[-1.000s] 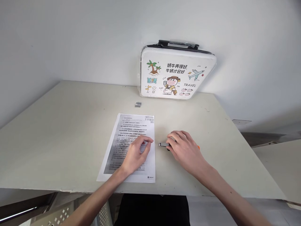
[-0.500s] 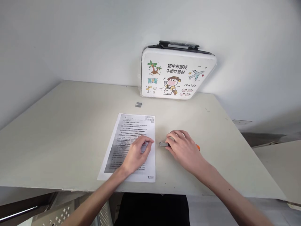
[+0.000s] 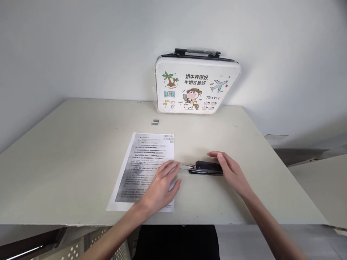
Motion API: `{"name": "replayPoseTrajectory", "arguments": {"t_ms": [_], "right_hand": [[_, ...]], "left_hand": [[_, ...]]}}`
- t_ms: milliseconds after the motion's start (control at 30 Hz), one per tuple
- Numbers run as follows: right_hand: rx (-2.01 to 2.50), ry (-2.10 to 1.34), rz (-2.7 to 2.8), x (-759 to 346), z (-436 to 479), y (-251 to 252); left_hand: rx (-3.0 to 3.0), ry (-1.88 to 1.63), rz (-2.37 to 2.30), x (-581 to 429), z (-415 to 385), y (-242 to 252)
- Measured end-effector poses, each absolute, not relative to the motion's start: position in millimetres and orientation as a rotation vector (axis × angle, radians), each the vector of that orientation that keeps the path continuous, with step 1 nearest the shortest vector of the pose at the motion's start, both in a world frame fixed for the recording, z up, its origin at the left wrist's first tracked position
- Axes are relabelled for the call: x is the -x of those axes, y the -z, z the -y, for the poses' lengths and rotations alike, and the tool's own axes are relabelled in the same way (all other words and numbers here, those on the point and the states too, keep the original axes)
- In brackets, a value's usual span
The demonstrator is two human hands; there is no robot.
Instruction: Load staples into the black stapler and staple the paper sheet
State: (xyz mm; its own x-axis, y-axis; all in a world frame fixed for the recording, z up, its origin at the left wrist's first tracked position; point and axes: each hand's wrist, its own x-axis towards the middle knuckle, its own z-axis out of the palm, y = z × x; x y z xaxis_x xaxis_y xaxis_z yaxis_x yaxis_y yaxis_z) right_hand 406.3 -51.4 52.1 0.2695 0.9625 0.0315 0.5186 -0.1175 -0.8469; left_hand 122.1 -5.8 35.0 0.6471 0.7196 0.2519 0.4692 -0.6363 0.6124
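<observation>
A black stapler (image 3: 207, 168) lies on the table, its metal magazine (image 3: 186, 167) sticking out of the front towards the left. My right hand (image 3: 230, 172) grips the rear end of the stapler, its fingers partly hidden from view. The fingers of my left hand (image 3: 164, 183) are stretched out with the thumb apart, and the fingertips reach the tip of the magazine. That hand is over the right edge of a printed sheet of paper (image 3: 145, 151). Beyond the paper lie a few small grey strips of staples (image 3: 155, 122).
A white cartoon-printed case (image 3: 196, 86) with a black handle stands at the back of the table (image 3: 67, 159), near the wall. The table's front edge runs just below the paper.
My right hand has shifted right to the stapler's rear, uncovering its black body, and the metal magazine now sticks out. My left hand has opened from a pinch and reached to the magazine's tip.
</observation>
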Motion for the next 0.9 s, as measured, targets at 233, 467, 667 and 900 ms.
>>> {"name": "replayPoseTrajectory", "arguments": {"t_ms": [233,467,667,900], "right_hand": [[1.491,-0.927,0.979,-403.4,47.6,-20.3],[1.411,-0.921,1.034,-409.7,45.7,-17.3],[1.410,-0.956,1.005,-408.0,47.5,-23.8],[1.605,-0.831,1.224,-394.0,51.9,-36.7]], "left_hand": [[-2.373,-0.622,-0.855,-149.3,11.0,-37.0],[-2.392,-0.636,-0.810,-169.6,14.2,-39.5],[-2.437,-0.630,-0.743,-167.3,10.2,-45.1],[-2.570,-0.833,-1.037,-137.9,-91.6,-53.4]]}}
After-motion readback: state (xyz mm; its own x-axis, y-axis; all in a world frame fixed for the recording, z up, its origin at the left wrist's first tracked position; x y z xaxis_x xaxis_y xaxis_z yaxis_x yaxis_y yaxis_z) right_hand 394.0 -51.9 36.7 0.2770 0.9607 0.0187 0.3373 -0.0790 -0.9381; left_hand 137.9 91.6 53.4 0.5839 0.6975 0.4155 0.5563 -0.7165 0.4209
